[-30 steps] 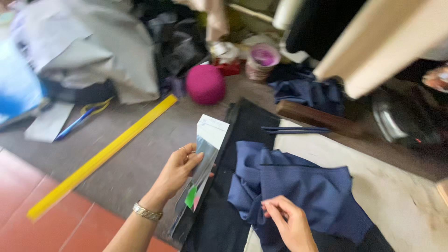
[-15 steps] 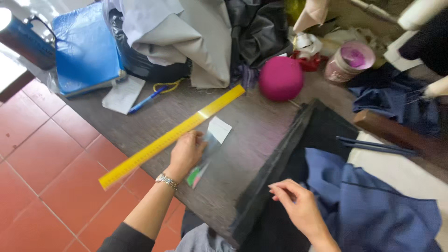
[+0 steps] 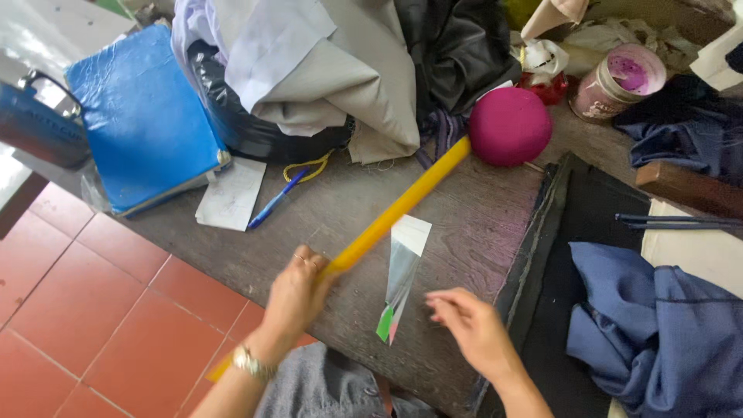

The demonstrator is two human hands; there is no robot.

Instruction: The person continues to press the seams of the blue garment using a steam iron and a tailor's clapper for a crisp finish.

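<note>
A: What is being held at this moment?

B: A long yellow ruler is being gripped near its lower end by the left hand, with the fingers closed around it. It is being carried at a slant above the wooden table, its far end pointing toward a round magenta cushion.

A: And the right hand?

B: It is being held open just above the table, fingers loosely spread, with nothing gripped. A narrow grey-and-white card packet with a green and pink tip is lying just to its left, between the two hands.

A: What packages are being shown elsewhere?

B: A round tin with a pink lid is standing at the top right, behind the cushion. A blue folder is lying at the left edge, with a white slip of paper and a blue pen just beside it. Any lettering is too blurred to be made out.

A: And the cloth?

B: Grey fabric is being piled at the back, and dark blue cloth is bunched on a black sheet at the right.
</note>
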